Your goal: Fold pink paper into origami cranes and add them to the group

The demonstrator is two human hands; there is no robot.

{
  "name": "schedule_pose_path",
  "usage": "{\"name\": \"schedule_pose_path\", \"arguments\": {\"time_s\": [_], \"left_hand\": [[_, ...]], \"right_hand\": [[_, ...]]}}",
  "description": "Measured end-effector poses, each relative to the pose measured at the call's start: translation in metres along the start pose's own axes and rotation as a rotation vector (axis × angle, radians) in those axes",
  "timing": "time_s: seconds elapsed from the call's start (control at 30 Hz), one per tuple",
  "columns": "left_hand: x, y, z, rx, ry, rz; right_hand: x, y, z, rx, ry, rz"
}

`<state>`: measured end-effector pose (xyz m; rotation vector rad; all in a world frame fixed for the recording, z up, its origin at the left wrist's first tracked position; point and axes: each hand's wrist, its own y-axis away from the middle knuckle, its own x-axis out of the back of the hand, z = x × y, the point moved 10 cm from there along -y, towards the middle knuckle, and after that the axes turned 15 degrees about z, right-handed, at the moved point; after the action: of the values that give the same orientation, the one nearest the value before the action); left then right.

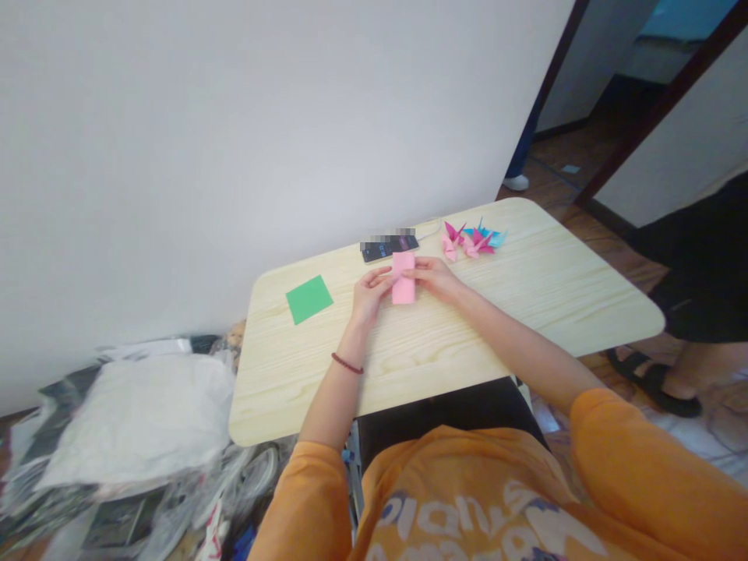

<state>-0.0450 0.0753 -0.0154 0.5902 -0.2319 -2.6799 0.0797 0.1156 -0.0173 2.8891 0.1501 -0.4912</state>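
A pink sheet of origami paper (403, 290), folded into a narrow upright rectangle, is between my two hands above the middle of the table. My left hand (372, 293) grips its left edge with the fingertips. On the opposite edge, my right hand (435, 277) pinches the paper, fingers over its front. Just behind the paper lies a phone (390, 247) with its screen lit. To the right of my right hand sit several folded paper cranes in pink, magenta (453, 235) and blue (494, 238). A green square of paper (309, 299) rests flat left of my left hand.
The pale wooden table (584, 296) stands against a white wall. A white cable (431, 232) runs from the phone. Plastic-wrapped bags (146, 421) are piled on the floor at left. Other people's legs and feet, one in a black sandal (654, 380), show at right.
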Motion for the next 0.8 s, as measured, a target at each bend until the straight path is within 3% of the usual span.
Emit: {"name": "schedule_pose_path", "arguments": {"time_s": [0.33, 0.6, 0.8], "left_hand": [[-0.006, -0.003, 0.005, 0.046, 0.1, -0.115], [-0.014, 0.005, 0.009, 0.1, 0.106, -0.184], [-0.01, 0.004, 0.008, 0.11, 0.039, -0.145]], "right_hand": [[-0.015, 0.015, 0.002, -0.077, 0.062, -0.136], [-0.018, 0.021, -0.003, -0.076, 0.081, -0.172], [-0.018, 0.021, -0.001, -0.085, 0.098, -0.182]]}}
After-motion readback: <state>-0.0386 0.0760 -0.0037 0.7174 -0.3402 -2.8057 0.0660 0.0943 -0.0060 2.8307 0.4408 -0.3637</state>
